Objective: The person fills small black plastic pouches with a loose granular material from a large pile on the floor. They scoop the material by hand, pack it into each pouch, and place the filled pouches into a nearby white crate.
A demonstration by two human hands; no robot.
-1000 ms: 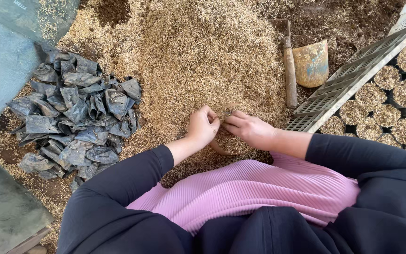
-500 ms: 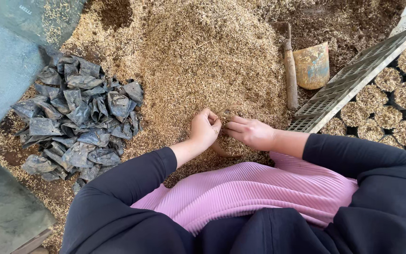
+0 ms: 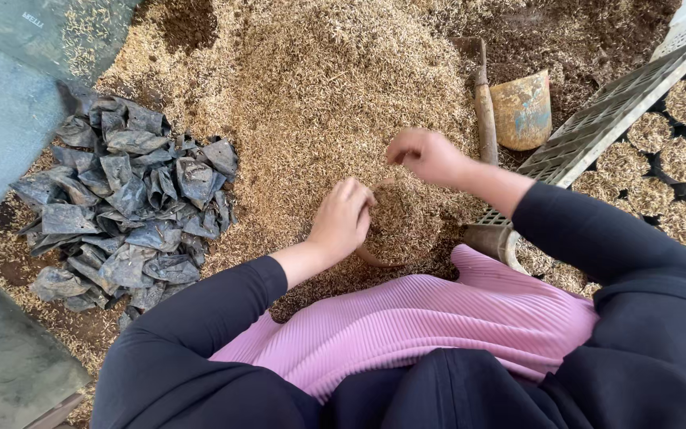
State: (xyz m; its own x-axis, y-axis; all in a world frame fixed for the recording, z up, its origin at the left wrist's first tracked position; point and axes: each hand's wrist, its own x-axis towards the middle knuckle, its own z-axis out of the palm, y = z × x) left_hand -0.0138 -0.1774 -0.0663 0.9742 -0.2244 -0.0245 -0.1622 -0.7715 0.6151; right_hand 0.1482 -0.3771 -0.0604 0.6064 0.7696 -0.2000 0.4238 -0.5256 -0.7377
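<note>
A broad heap of rice husk mix (image 3: 311,87) covers the ground across the middle and far part of the scene, with darker soil (image 3: 597,40) showing at the far right and in one patch at the far left. At the left edge lies a grey-green tarpaulin (image 3: 1,135). One grey plastic grid tray (image 3: 597,131) slants in from the far right corner, and beyond it, at the right edge, stand about nine husk-filled planting bags (image 3: 649,131) packed side by side (more may be cut off by the frame). To the left of the hands sits one pile of empty, crumpled dark-grey planting bags (image 3: 121,206), too many and too overlapped to count.

One small trowel (image 3: 518,107) with a wooden handle and a rusty blade lies on the husk just beside the tray, far from the body.

Near the middle, close to the pink shirt, one small round bag filled with husk (image 3: 398,222) stands upright on the heap. The left hand (image 3: 343,218) curls around its left rim, fingers bent and gripping the edge. The right hand (image 3: 426,155) hovers just above and beyond the bag, fingers bunched together as if pinching husk; what lies inside them cannot be seen.
</note>
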